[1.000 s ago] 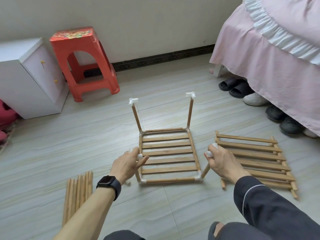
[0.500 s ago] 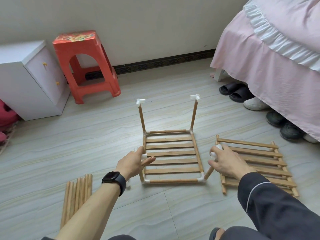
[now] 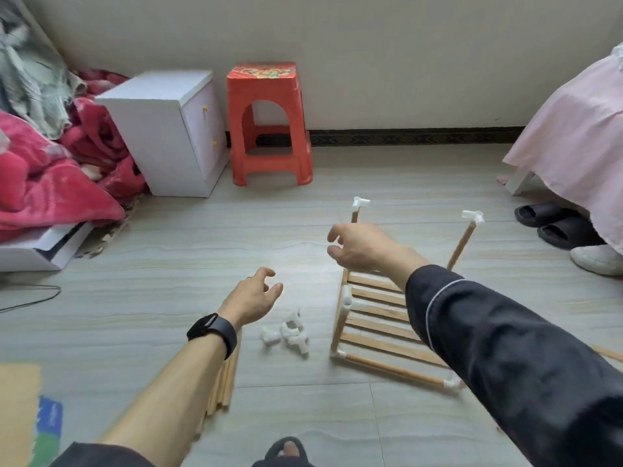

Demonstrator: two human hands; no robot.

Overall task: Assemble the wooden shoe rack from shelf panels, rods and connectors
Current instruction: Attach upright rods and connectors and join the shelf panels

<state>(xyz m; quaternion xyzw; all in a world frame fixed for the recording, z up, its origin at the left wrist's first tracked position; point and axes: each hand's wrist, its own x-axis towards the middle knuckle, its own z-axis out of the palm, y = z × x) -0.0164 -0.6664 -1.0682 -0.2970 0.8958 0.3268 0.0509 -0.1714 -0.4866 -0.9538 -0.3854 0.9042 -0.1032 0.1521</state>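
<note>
A slatted wooden shelf panel (image 3: 371, 338) lies on the floor at centre right, with white connectors at its corners. Two upright rods rise from its far corners, each topped by a white connector (image 3: 472, 216). My right hand (image 3: 360, 246) hovers above the panel's far left corner, fingers loosely curled and holding nothing. My left hand (image 3: 254, 299) hangs over the floor, fingers loose, also empty. Just below it sit several loose white connectors (image 3: 288, 335). A bundle of wooden rods (image 3: 226, 382) lies partly under my left forearm.
A red plastic stool (image 3: 268, 126) and a white cabinet (image 3: 168, 129) stand by the far wall. Red blankets (image 3: 50, 176) pile up at left. A pink-skirted bed (image 3: 573, 129) with slippers and shoes (image 3: 556, 224) beneath it fills the right. My slippered foot (image 3: 286, 449) shows at the bottom.
Both hands have let go of the near upright rods and lifted off the frame. The view has swung left, bringing the loose connectors and blankets into sight.
</note>
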